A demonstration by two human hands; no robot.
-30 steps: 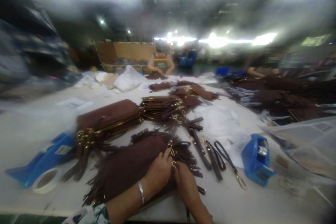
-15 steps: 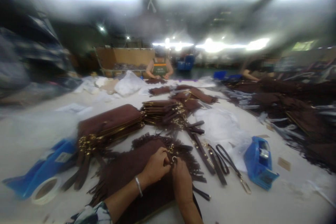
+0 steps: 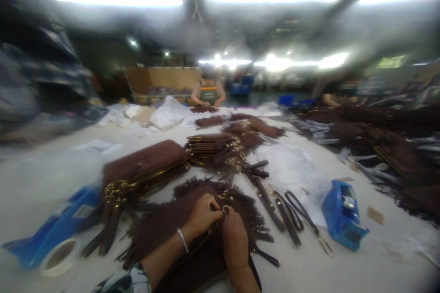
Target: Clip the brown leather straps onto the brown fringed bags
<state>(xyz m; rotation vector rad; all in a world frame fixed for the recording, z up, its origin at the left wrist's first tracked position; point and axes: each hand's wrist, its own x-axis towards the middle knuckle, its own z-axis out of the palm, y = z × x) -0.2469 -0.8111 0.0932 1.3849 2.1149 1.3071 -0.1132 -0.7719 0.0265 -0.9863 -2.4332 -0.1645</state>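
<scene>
A dark brown fringed bag [image 3: 161, 215] lies in front of me on the white table. At its upper right edge my left hand [image 3: 205, 213], with a silver bracelet at the wrist, is closed with thumb and finger pinched on the bag's edge. Close beside it my right hand [image 3: 235, 233] is closed at a small gold ring [image 3: 225, 209]. The fingertips nearly meet around the ring, and they hide part of what they grip. More gold hardware [image 3: 223, 196] sits just above the hands, beside the fringe.
Stacked brown bags [image 3: 144, 160] with gold clasps lie behind. Wrist straps [image 3: 302, 213] and a blue tape dispenser [image 3: 344, 215] are at right; another blue dispenser [image 3: 57, 229] and a tape roll [image 3: 61, 256] at left. A person [image 3: 208, 94] works across the table.
The view has tilted slightly, so most things appear a little lower. Both hands stay at the ring, with small finger shifts; the bag's near part looks a bit more lifted.
</scene>
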